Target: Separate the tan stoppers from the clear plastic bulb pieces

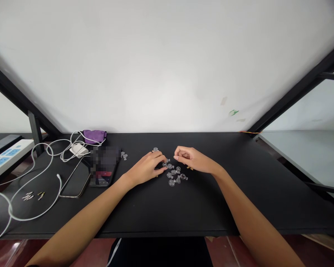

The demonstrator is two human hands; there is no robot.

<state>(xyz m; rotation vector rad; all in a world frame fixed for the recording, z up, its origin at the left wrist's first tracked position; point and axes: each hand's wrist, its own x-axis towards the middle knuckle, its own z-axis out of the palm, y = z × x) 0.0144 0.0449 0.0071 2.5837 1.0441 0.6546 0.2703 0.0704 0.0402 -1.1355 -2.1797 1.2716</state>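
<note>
My left hand [149,167] rests low over the black table, thumb and forefinger closed about a small clear bottle-shaped piece [164,165]. Several similar clear pieces lie loosely in front of it, among them a round one [171,183] and a cone-shaped one [178,180]. To the right, my right hand [190,157] hovers just beyond the pile with its fingers curled and thumb against them; whatever is in the pinch is hidden. Small tan bits [189,168] lie below that hand. Another clear piece [155,149] sits behind my left fingers.
On the left are a lit phone [102,174], a second dark phone [75,180], looping white cables [30,218], a white charger [79,150] and a purple pouch [94,136]. Small bits [28,196] lie near the cable. A power strip [8,157] stands farther left; a white wall rises behind.
</note>
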